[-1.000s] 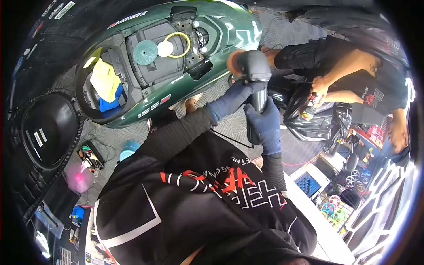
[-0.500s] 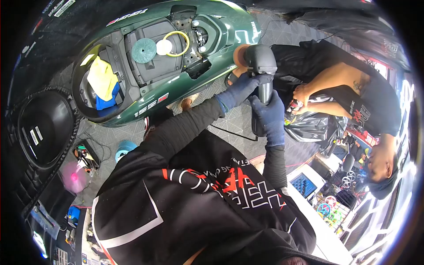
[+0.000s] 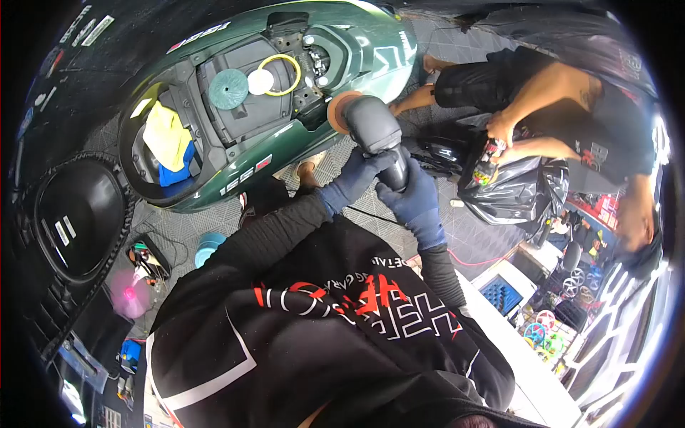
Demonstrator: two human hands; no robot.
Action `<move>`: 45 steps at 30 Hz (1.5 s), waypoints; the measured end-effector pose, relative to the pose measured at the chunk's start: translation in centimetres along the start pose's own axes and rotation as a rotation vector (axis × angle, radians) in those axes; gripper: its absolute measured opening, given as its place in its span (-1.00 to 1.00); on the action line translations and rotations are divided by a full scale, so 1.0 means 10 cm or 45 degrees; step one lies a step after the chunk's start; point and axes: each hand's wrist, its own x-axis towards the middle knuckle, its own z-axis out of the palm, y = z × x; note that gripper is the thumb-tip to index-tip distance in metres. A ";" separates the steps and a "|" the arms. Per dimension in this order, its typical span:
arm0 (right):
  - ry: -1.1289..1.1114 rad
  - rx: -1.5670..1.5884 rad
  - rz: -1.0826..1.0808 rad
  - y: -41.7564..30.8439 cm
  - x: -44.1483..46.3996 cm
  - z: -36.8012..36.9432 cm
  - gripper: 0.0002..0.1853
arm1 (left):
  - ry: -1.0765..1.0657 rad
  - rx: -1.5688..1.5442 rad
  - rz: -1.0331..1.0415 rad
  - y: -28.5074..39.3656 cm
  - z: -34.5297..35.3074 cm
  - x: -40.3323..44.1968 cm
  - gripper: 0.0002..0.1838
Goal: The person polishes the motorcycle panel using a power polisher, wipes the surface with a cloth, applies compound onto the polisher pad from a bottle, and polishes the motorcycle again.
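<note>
My gloved left hand [image 3: 354,176] wraps round the neck of a black polisher [image 3: 372,123], just behind its head. Farther back, my gloved right hand [image 3: 416,203] closes on its handle. An orange-brown pad [image 3: 338,113] on the polisher faces the side of a green scooter body [image 3: 285,135]; whether they touch I cannot tell. On top of the scooter lie a dark green disc pad [image 3: 228,91], a small white disc [image 3: 260,82] and a yellow ring [image 3: 296,69]. Yellow cloth [image 3: 167,134] and blue cloth [image 3: 175,170] sit in its rear opening.
At the right, a co-worker's hands [image 3: 499,139] hold a bottle [image 3: 487,167] near a black plastic bag [image 3: 517,189]. A light blue bucket [image 3: 208,246] and a pink fan [image 3: 130,292] stand at the left. A cord [image 3: 367,214] hangs behind the polisher.
Both hands have brought the polisher left and down, so its pad has shifted back along the scooter's side. The co-worker's hands have moved a little to the right.
</note>
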 end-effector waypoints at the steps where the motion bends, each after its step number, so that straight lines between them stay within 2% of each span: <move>1: 0.008 0.001 0.010 0.08 0.01 -0.02 -0.20 | -0.010 0.001 -0.008 0.03 0.06 0.03 -0.46; 3: 0.098 0.335 0.019 0.32 0.14 -0.07 -0.28 | -0.087 0.106 -0.099 0.23 0.30 0.27 -0.44; 4: 0.169 0.263 0.053 0.26 0.21 -0.19 -0.39 | -0.175 0.247 -0.146 0.33 0.39 0.47 -0.42; 5: 0.216 0.154 0.139 0.42 0.31 -0.21 -0.50 | -0.131 0.158 -0.169 0.30 0.50 0.63 -0.40; 6: 0.238 0.219 0.208 0.43 0.38 -0.24 -0.55 | -0.167 0.288 -0.322 0.45 0.55 0.73 -0.36; 7: 0.261 0.286 0.274 0.40 0.41 -0.26 -0.60 | -0.295 0.438 -0.148 0.52 0.53 0.84 -0.35; 9: 0.287 0.378 0.257 0.32 0.36 -0.17 -0.61 | -0.376 0.559 -0.041 0.56 0.49 0.85 -0.35; 10: 0.317 0.463 0.238 0.27 0.32 -0.12 -0.62 | -0.311 0.460 -0.120 0.52 0.47 0.78 -0.36; 11: 0.282 0.401 0.234 0.24 0.23 -0.04 -0.61 | -0.246 0.366 -0.195 0.44 0.41 0.67 -0.37; 12: 0.261 0.338 0.161 0.32 0.16 0.12 -0.51 | -0.241 0.416 -0.226 0.38 0.28 0.53 -0.40; 13: 0.243 0.275 0.096 0.42 0.07 0.29 -0.40 | -0.248 0.417 -0.105 0.41 0.18 0.29 -0.40; 14: 0.199 0.288 0.065 0.41 -0.02 0.40 -0.32 | -0.179 0.420 -0.116 0.41 0.11 0.06 -0.38; 15: 0.154 0.299 0.037 0.39 -0.12 0.46 -0.23 | -0.038 0.388 0.034 0.12 -0.04 -0.07 -0.47; 16: 0.099 0.153 -0.043 0.34 -0.17 0.40 -0.12 | -0.022 0.302 0.060 -0.16 -0.16 -0.16 -0.46; 17: 0.105 0.156 -0.038 0.40 -0.15 0.39 -0.12 | -0.001 0.217 0.089 -0.23 -0.18 -0.21 -0.44; 19: 0.115 0.097 -0.175 0.62 -0.07 0.36 -0.12 | -0.068 0.513 0.043 -0.21 -0.11 -0.06 -0.40; 20: 0.158 0.136 -0.126 0.76 -0.05 0.37 -0.16 | -0.090 0.362 -0.055 -0.15 0.02 0.08 -0.43; 21: 0.216 0.178 -0.009 0.66 0.01 0.26 -0.30 | -0.169 0.337 0.063 -0.07 0.13 0.26 -0.49; 23: 0.316 0.376 0.216 0.65 0.12 0.24 -0.41 | -0.264 0.349 -0.073 0.09 0.31 0.54 -0.53; 25: 0.341 0.435 0.280 0.66 0.09 0.34 -0.43 | -0.327 0.323 -0.232 0.10 0.31 0.70 -0.53; 26: 0.371 0.486 0.323 0.65 0.09 0.37 -0.46 | -0.386 0.401 -0.223 0.16 0.29 0.63 -0.50; 27: 0.375 0.499 0.326 0.68 0.04 0.48 -0.46 | -0.388 0.413 -0.229 0.15 0.19 0.51 -0.50; 29: 0.322 0.595 0.149 0.78 -0.19 0.84 -0.38 | -0.436 0.683 -0.092 -0.03 -0.11 0.23 -0.47; 31: 0.267 0.248 0.008 0.78 -0.44 1.00 -0.24 | -0.391 0.833 0.058 -0.24 -0.38 -0.15 -0.41; 32: 0.200 0.207 0.057 0.70 -0.51 1.00 -0.11 | -0.388 0.660 -0.039 -0.40 -0.54 -0.27 -0.37; 33: 0.213 0.211 0.063 0.70 -0.50 0.96 -0.11 | -0.384 0.488 -0.137 -0.50 -0.64 -0.33 -0.33; 34: 0.209 0.199 0.044 0.71 -0.47 0.92 -0.11 | -0.368 0.658 -0.129 -0.35 -0.54 -0.30 -0.28; 35: 0.202 0.185 0.026 0.73 -0.45 0.88 -0.10 | -0.379 0.662 -0.132 -0.22 -0.41 -0.22 -0.28; 36: 0.336 0.238 -0.039 0.76 -0.36 0.81 -0.23 | -0.384 0.600 -0.119 -0.12 -0.25 -0.07 -0.29; 37: 0.339 0.232 -0.036 0.73 -0.25 0.67 -0.23 | -0.385 0.534 -0.102 -0.02 -0.07 0.09 -0.31; 39: 0.335 0.462 0.120 0.57 0.00 0.30 -0.39 | -0.320 0.414 -0.175 0.15 0.27 0.42 -0.36; 41: 0.322 0.479 0.229 0.48 0.19 0.04 -0.47 | -0.320 0.363 -0.322 0.28 0.37 0.69 -0.41; 42: 0.273 0.494 0.332 0.43 0.25 -0.03 -0.45 | -0.245 0.397 -0.331 0.25 0.35 0.79 -0.43; 45: 0.257 0.386 0.233 0.16 0.18 0.00 -0.38 | -0.258 0.238 -0.190 0.46 0.29 0.53 -0.44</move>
